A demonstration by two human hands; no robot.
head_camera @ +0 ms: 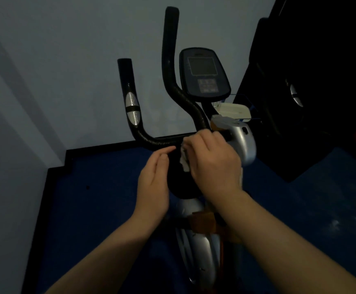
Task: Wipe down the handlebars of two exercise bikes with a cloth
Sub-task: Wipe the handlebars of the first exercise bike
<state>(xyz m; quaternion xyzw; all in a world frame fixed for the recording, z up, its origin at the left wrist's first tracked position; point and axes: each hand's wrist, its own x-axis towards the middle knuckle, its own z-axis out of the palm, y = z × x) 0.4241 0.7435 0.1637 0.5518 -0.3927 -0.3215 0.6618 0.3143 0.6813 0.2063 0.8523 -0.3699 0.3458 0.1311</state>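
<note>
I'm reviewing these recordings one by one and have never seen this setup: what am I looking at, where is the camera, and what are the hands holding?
One picture, from a camera worn on the person's head, looking down at their own bare arms. Before them stands an exercise bike with black handlebars and a console, on a blue floor by a pale wall. The right hand presses a white cloth near the handlebars' middle. The left hand, fingers curled, sits beside it; whether it grips anything is unclear.

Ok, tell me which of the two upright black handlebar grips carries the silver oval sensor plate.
The shorter black grip on the left; the taller grip beside the console is plain black.
</note>
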